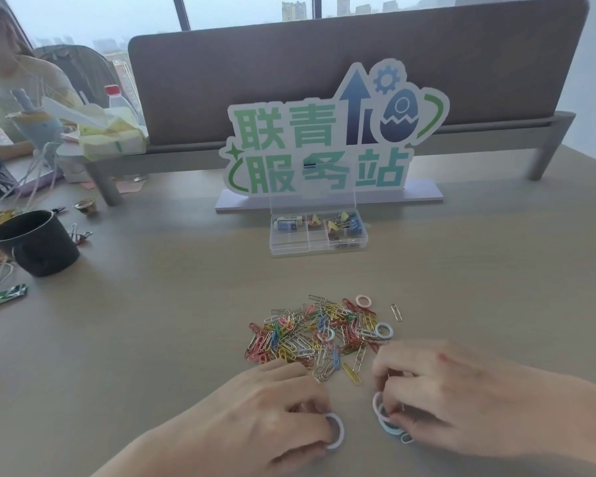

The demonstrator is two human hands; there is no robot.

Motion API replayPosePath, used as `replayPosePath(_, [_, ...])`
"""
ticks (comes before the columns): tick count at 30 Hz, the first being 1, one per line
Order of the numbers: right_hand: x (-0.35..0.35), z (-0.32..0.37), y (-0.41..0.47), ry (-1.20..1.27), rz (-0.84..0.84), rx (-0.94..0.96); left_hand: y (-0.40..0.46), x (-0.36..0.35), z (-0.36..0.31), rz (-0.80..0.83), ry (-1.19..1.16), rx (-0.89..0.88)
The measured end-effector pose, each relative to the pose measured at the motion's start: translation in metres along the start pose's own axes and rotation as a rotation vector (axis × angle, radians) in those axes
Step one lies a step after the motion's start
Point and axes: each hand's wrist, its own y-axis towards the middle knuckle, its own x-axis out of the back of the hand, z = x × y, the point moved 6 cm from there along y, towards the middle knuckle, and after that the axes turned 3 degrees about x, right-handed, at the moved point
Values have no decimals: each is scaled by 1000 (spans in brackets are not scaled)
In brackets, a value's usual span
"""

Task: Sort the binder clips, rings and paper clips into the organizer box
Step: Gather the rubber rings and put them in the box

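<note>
Left hand (255,404) pinched a white ring (336,431), right hand (441,394) gripped several rings (387,420) (lower frame); overloaded grip could spill rings into the paper clips (317,333).

Multicoloured paper clips (319,333), pastel pink and blue rings (383,330), seemingly black cup (37,242).

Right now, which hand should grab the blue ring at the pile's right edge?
Right hand: it sits directly below the blue ring; the left hand would have to cross the paper clip pile.
</note>
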Motion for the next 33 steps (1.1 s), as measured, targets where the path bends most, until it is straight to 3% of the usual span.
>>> replayPosePath(14, [2, -18, 0, -72, 41, -59, 1, 0, 4, -111, 13, 2])
replayPosePath(25, [0, -18, 4, -63, -46, -37, 1, 4, 12, -151, -116, 28])
replayPosePath(29, [3, -19, 6, 21, -34, -26, 2, 14, 26, -144, -150, 76])
replayPosePath(33, [20, -35, 21, 42, -155, -45, 16, 33, 59, -202, -168, 186])
